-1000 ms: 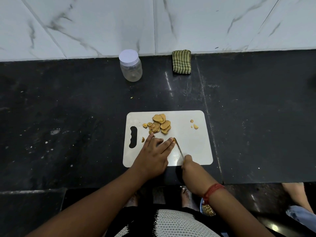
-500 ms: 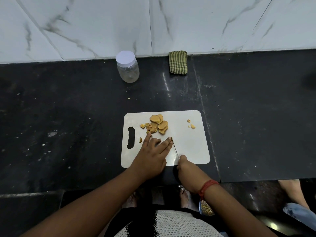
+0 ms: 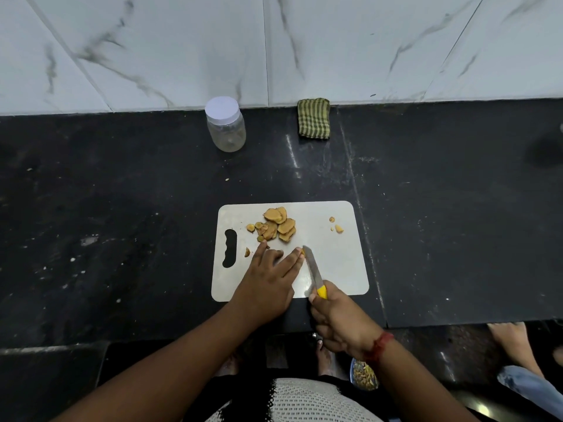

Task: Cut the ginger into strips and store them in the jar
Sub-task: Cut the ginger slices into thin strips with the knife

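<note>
The left hand [image 3: 268, 281] lies on the board [image 3: 335, 269] near the counter's [image 3: 122, 239] front edge, fingers extended and pressing a small ginger piece [image 3: 301, 253] at their tips; the right hand [image 3: 338, 318] grips the knife [image 3: 313, 272] by its yellow handle, blade just beside that piece. Ginger slices [image 3: 278, 228] are piled at the board's far edge, with two scraps [image 3: 336, 225] toward its far right corner. The jar [image 3: 226, 124], lidded, stands at the counter's back edge, well apart from the board, near a cloth [image 3: 313, 118].

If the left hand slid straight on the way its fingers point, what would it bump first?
Probably the pile of ginger slices just beyond the left hand on the cutting board, though depth is hard to judge.
</note>
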The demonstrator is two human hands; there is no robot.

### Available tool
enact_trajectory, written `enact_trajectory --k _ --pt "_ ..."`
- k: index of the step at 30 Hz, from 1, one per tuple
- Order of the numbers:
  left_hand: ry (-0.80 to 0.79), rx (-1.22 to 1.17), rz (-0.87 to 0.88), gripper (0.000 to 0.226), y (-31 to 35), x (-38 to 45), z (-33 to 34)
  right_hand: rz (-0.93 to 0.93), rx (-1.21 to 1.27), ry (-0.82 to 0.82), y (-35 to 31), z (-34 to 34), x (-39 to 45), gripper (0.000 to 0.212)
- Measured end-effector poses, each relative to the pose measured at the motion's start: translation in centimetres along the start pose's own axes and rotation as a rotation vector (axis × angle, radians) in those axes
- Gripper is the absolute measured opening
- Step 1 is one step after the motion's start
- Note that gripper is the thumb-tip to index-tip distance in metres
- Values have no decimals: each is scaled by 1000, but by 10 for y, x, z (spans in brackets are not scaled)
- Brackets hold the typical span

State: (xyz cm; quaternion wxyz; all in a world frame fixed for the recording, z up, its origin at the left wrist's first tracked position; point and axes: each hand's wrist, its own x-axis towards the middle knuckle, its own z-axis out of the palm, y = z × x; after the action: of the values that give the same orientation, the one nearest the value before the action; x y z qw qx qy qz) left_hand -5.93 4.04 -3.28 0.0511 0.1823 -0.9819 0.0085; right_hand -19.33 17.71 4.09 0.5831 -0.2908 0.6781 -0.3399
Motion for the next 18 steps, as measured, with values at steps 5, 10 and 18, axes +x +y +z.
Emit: enact_trajectory --k 5,10,18 --pt "1 -4 -8 62 2 -1 0 -35 -379 174 -1 3 5 10" --pt "13 -16 -15 63 3 0 -1 -1 -553 174 1 2 6 5" --pt "37 -27 -9 64 2 -1 3 11 -606 184 4 1 10 4"
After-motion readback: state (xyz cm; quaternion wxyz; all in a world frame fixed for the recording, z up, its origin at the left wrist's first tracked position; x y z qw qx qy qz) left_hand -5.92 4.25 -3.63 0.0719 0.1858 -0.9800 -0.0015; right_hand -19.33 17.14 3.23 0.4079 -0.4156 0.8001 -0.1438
